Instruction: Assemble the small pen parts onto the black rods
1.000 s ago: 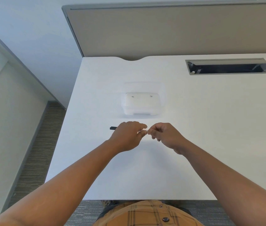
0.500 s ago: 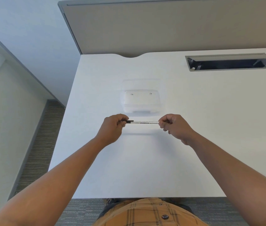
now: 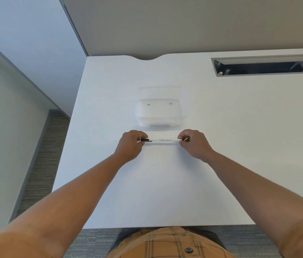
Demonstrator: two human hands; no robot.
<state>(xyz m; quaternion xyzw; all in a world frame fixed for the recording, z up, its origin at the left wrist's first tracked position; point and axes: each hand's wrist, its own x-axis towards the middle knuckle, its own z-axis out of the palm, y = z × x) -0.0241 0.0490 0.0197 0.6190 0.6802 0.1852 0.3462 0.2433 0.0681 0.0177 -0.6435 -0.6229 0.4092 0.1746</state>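
A thin white pen (image 3: 163,140) with small black print lies level between my two hands, just above the white desk (image 3: 165,192). Its left end carries a black part (image 3: 145,140), and my left hand (image 3: 131,145) pinches that end. At the other end my right hand (image 3: 193,143) grips the pen's tip, which is mostly hidden by the fingers. Both hands are closed around the pen ends. I cannot tell whether the black part is fully seated.
A clear plastic box (image 3: 159,113) with its lid open stands just beyond the pen; two tiny dark parts lie inside. An open grey cable tray (image 3: 264,65) is set in the desk at the back right. A grey partition runs along the desk's far edge.
One second ago my hands were close together at the pen's middle. They have since moved apart to its two ends, and the pen has shifted slightly away from me, toward the box.
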